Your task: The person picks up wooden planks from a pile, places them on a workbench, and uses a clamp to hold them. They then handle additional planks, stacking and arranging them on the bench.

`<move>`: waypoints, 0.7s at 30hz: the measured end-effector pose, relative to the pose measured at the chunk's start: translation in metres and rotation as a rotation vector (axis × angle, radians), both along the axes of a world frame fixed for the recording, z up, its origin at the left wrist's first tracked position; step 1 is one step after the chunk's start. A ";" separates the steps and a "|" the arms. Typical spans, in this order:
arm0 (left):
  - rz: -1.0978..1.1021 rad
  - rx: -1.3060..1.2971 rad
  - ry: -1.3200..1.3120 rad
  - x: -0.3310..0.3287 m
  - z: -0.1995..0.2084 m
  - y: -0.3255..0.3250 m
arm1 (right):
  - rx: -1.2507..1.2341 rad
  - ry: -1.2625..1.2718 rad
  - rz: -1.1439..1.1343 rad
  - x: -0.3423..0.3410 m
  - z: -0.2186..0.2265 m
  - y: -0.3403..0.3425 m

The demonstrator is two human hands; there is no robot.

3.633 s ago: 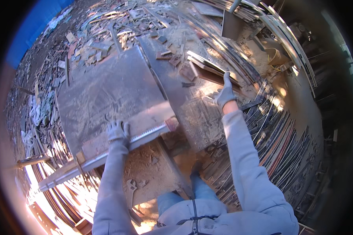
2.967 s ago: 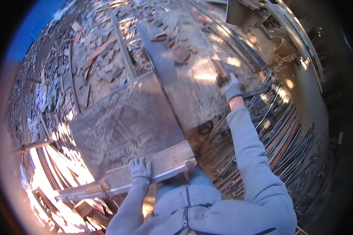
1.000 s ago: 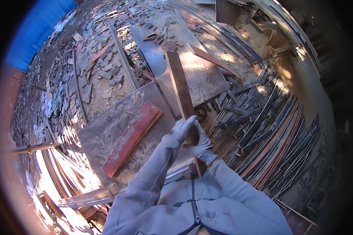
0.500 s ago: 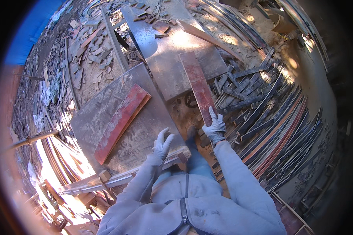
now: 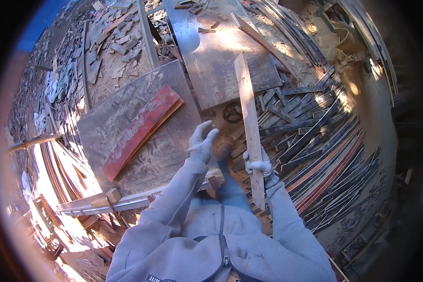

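Observation:
My gloved right hand [image 5: 262, 167] is wrapped round the lower part of a long wooden board [image 5: 249, 110], whose pale bare side faces up. The board stands out away from me, and its near end hangs just below the hand. My gloved left hand [image 5: 203, 141] is in the air by the near right corner of a dusty metal table [image 5: 98, 117], its fingers bent and apart with nothing in them. On that table a red-faced board [image 5: 143, 131] lies at a slant, left of my left hand.
Beyond a gap stands a second metal tabletop [image 5: 211, 70], with a narrow plank [image 5: 263, 44] across its far right part. Dark wood strips [image 5: 310, 127] are heaped at the right. Wood scraps [image 5: 122, 47] litter the ground at far left. A rail [image 5: 127, 203] runs along the near table edge.
The board in my right hand has turned from its red face to its pale side and come nearer to me. My left hand has risen slightly to the right. The view has shifted.

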State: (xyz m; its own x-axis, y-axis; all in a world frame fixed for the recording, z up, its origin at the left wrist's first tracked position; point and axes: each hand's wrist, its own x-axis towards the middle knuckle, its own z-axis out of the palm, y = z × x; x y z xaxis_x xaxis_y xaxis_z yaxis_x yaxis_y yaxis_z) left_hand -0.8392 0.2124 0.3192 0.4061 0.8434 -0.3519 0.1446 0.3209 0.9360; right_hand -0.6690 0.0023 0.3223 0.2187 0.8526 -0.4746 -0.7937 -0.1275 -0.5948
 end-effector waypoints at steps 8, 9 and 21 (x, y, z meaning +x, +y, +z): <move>-0.233 -0.103 0.030 0.086 0.056 0.083 | 0.011 -0.231 0.161 -0.025 0.048 -0.031; -0.366 -0.093 0.010 0.082 0.064 0.089 | -0.007 -0.295 0.215 -0.022 0.052 -0.036; -0.674 -0.375 -0.053 0.009 0.106 0.080 | -0.049 -1.086 0.392 0.002 0.075 -0.070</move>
State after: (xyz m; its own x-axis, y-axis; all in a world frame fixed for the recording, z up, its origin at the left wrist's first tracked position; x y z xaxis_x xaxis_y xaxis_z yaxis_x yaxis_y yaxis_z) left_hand -0.8298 0.2926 0.4256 0.8139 0.2361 -0.5308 0.3790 0.4767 0.7932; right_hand -0.6672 -0.0675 0.3968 0.2562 0.9381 -0.2332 0.2319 -0.2939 -0.9273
